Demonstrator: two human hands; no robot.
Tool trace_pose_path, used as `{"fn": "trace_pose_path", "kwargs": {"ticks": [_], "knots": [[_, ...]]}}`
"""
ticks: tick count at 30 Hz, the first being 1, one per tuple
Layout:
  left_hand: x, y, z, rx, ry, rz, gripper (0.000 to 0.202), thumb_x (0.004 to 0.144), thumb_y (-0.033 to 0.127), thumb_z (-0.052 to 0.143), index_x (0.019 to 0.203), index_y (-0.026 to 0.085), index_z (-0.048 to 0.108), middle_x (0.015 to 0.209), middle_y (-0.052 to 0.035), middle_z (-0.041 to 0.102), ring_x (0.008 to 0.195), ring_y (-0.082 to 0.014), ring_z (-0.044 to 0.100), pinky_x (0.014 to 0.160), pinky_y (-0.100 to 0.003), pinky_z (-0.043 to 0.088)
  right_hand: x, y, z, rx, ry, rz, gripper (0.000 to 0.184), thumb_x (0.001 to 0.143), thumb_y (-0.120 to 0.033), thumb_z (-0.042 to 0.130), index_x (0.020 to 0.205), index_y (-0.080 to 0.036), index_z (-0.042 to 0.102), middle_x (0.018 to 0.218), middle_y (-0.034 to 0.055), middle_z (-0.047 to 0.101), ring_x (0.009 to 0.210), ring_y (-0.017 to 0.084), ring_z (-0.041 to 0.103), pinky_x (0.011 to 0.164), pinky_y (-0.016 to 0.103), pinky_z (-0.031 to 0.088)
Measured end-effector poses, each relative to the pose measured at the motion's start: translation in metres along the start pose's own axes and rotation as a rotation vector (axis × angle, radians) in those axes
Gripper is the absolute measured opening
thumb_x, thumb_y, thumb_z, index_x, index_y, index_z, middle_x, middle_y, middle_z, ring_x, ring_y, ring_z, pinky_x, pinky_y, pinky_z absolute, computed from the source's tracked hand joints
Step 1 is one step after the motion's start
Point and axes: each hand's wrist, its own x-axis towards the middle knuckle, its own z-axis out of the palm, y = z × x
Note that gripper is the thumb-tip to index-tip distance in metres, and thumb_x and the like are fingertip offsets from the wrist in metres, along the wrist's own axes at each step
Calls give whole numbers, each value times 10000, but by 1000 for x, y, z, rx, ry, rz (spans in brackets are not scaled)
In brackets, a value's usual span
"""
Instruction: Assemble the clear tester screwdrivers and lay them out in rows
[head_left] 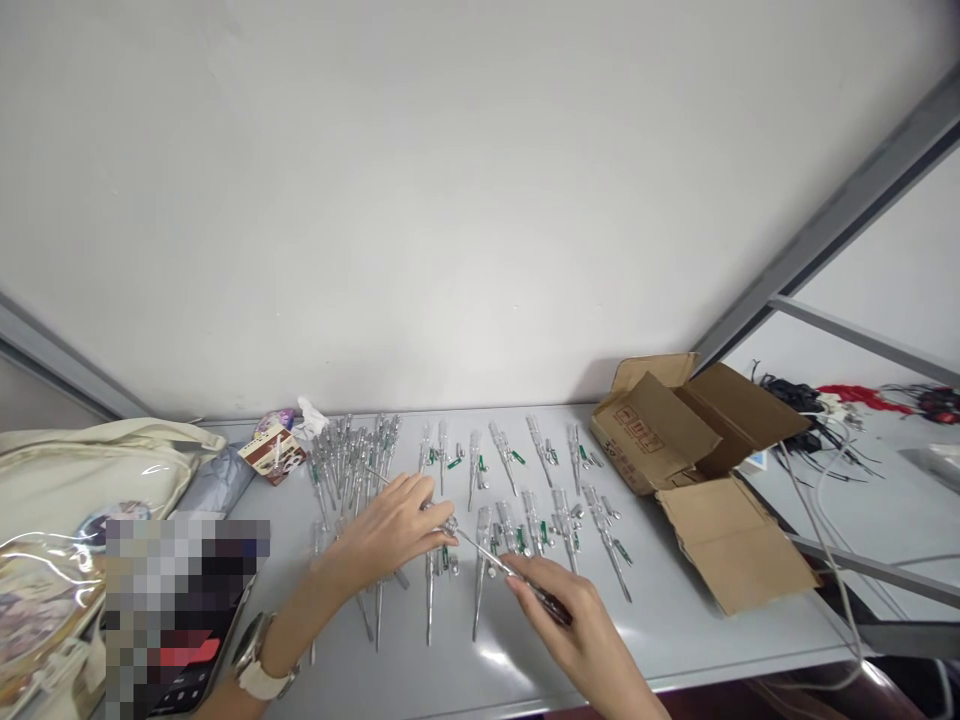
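My left hand, wearing a wristwatch, is closed around a clear-handled voltage tester screwdriver; its thin shaft points up and left, and most of its handle is hidden by my fingers. My right hand grips the dark handle of a screwdriver. That shaft runs up and left to the tester's handle end; whether the tip touches inside cannot be made out. Around both hands lie clear tester screwdrivers in two loose rows, with small metal caps and green strips beside many. A denser pile of testers lies behind my left hand.
An opened cardboard box stands on the right of the grey table, one flap spread forward. On the left are a cream bag, a grey pouch, small packets and a phone. Cables lie beyond the metal frame.
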Motion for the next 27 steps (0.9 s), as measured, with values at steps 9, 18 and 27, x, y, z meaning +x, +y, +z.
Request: {"fn": "trace_pose_path", "kwargs": {"ticks": [9, 18, 27], "knots": [[-5, -6, 1, -48, 19, 51, 339, 942, 493, 480, 796, 186, 472, 776, 9, 442, 682, -139, 393, 609, -252, 291, 0, -5, -6, -217, -10, -131, 359, 1008, -379, 411, 1236, -229, 644, 846, 60, 632, 631, 148, 579, 591, 264, 445], [3, -5, -8, 16, 131, -34, 369, 968, 498, 432, 795, 183, 515, 717, 20, 455, 633, -127, 406, 592, -250, 287, 44, -16, -29, 164, -356, 88, 470, 996, -531, 376, 960, -200, 708, 527, -49, 452, 463, 88, 376, 486, 220, 297], [-3, -16, -6, -101, -22, -92, 440, 969, 550, 376, 769, 187, 524, 618, 40, 516, 547, -110, 483, 512, -241, 217, 51, -5, -22, -627, -83, -406, 334, 1036, -315, 358, 1114, -217, 668, 731, 38, 615, 543, 130, 538, 497, 250, 310]]}}
